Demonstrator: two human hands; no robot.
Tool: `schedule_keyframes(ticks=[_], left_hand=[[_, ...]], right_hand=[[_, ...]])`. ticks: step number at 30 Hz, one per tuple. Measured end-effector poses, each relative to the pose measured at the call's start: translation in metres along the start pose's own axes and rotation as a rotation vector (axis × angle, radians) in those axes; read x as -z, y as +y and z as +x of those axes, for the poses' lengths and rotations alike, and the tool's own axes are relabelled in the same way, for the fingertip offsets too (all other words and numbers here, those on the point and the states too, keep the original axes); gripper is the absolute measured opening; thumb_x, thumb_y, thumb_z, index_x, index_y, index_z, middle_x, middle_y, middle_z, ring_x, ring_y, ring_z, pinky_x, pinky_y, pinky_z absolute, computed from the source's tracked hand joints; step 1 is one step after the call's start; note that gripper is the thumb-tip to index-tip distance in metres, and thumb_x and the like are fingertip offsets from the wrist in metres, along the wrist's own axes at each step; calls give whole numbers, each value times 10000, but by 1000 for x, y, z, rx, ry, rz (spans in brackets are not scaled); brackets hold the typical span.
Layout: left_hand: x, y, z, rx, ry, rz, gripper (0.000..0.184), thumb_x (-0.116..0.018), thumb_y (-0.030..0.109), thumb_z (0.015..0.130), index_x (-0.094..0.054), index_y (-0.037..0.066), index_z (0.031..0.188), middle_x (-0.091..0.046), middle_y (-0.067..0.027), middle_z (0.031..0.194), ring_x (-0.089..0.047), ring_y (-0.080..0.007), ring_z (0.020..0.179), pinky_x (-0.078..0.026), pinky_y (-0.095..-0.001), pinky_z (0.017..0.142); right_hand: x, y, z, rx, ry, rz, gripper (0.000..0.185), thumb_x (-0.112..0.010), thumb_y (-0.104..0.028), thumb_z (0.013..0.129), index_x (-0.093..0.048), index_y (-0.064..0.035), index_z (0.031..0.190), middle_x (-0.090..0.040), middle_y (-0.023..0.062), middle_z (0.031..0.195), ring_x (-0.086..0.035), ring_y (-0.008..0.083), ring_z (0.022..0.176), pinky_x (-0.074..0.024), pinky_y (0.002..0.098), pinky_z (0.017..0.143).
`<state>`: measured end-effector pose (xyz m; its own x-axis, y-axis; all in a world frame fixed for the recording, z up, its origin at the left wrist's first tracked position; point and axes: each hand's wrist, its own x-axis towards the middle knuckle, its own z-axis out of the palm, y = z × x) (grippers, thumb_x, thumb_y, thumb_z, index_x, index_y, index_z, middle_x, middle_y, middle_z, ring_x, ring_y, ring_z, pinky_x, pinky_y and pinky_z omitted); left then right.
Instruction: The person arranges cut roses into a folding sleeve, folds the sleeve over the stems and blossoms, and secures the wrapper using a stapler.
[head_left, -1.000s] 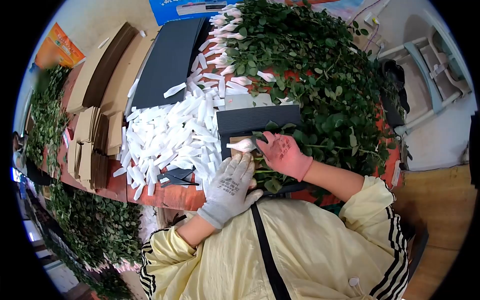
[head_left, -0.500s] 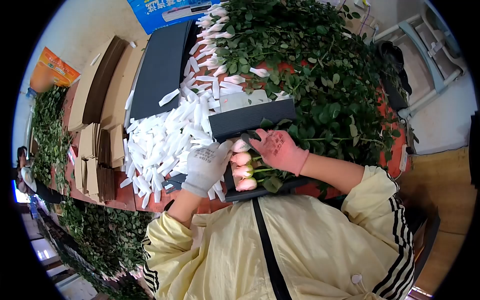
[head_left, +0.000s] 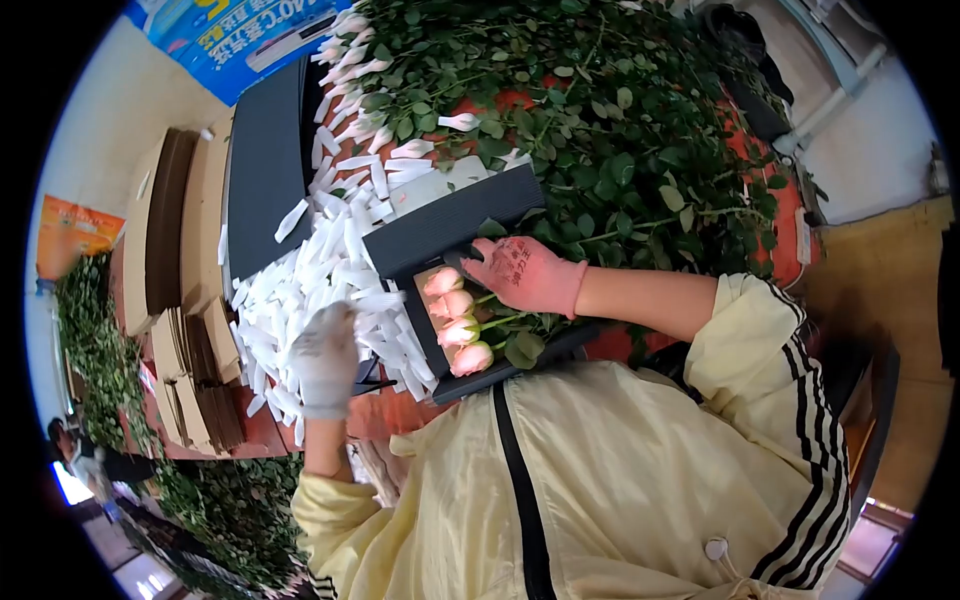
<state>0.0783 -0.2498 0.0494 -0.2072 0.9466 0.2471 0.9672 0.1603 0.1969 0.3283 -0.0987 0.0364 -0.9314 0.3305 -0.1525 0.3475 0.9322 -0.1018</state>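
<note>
My left hand [head_left: 326,362], in a whitish glove, is over the heap of white foam sleeves [head_left: 345,245]. Motion smears its fingers, and whether a sleeve is in them cannot be told. Several pale pink roses [head_left: 457,331] lie in a column in a black tray [head_left: 426,340], heads to the left, stems to the right. At the top rose [head_left: 443,282], my right hand [head_left: 522,275] in a pink glove has its fingers curled, with something dark at the fingertips. What they grip is hidden. A black ridged block [head_left: 455,220] stands just beyond this hand.
Leafy rose stems [head_left: 600,130] cover the far right of the red table [head_left: 385,412]. More roses in white sleeves [head_left: 352,72] line their left edge. Cardboard pieces [head_left: 190,375] and a long dark board [head_left: 268,170] lie on the left. A person [head_left: 95,460] is at far left.
My left hand has moved from the top rose leftward to the sleeve heap. That rose's white covering is off and its pink head shows. My right hand stays beside it. The view has shifted.
</note>
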Motion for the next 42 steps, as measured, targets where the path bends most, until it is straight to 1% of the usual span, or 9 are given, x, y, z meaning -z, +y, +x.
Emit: schedule_keyframes(ticks=[5, 12, 18, 22, 23, 24, 29, 35, 42], left_hand=[[46, 25, -12, 144, -168, -21, 336, -570, 159, 837, -593, 96, 1166, -645, -109, 924, -629, -289, 831, -491, -374, 733], [7, 84, 14, -252, -121, -349, 397, -539, 195, 832, -534, 67, 1208, -512, -120, 1283, -604, -297, 981, -496, -377, 789], [-4, 82, 18, -257, -200, -362, 354, -532, 258, 835, -603, 89, 1138, -584, -78, 1205, -646, -258, 870, -524, -351, 685], [1, 87, 21, -244, -248, -412, 350, -557, 237, 821, -610, 55, 1115, -589, -110, 1186, -644, -277, 878, -520, -351, 713], [5, 88, 22, -205, -295, -420, 358, -573, 215, 809, -604, 25, 1111, -576, -138, 1201, -637, -296, 909, -516, -356, 746], [6, 87, 23, -218, -282, -426, 358, -573, 215, 809, -604, 25, 1111, -576, -138, 1201, -637, -296, 909, -516, -356, 746], [1, 86, 22, -202, -268, -393, 363, -589, 251, 798, -630, 51, 1099, -604, -122, 1168, -655, -275, 865, -525, -345, 703], [2, 87, 23, -192, -263, -375, 341, -602, 254, 798, -652, 56, 1071, -628, -141, 1115, -662, -267, 850, -526, -348, 693], [3, 87, 23, -195, -244, -397, 321, -608, 248, 795, -659, 70, 1057, -629, -138, 1114, -663, -260, 837, -525, -350, 683]], right_hand=[[1, -3, -3, 105, 169, -155, 377, -443, -161, 847, -534, -46, 1194, -567, 139, 1017, -617, 236, 839, -483, 329, 675], [10, -8, 0, 104, 165, -102, 279, -461, -146, 798, -565, -39, 1035, -582, 124, 933, -612, 231, 824, -474, 308, 652], [67, -5, -23, 142, 19, -156, 453, -463, -277, 829, -488, -27, 1205, -551, 191, 1088, -577, 263, 913, -470, 384, 804], [137, 72, 10, 71, 67, -19, 393, -531, -311, 772, -557, -156, 1133, -564, 76, 1054, -559, 244, 960, -468, 355, 832], [107, 119, 28, 120, 294, -118, 403, -551, -294, 753, -561, -144, 1126, -562, 82, 1035, -554, 247, 970, -454, 369, 849], [110, 149, 45, 1, -25, -158, 412, -552, -264, 741, -556, -142, 1134, -567, 89, 1083, -540, 253, 1028, -431, 394, 887], [-28, 273, 68, 138, -68, -971, 297, -514, -254, 814, -547, -163, 1095, -543, 106, 1097, -543, 290, 982, -410, 440, 915], [-101, 317, 87, 76, -168, -874, 172, -462, -266, 879, -501, -153, 1003, -545, 65, 1008, -552, 239, 882, -424, 396, 810], [19, 252, 62, -42, -58, -434, 250, -566, -183, 753, -557, -117, 994, -514, 67, 1035, -514, 262, 1011, -398, 396, 828]])
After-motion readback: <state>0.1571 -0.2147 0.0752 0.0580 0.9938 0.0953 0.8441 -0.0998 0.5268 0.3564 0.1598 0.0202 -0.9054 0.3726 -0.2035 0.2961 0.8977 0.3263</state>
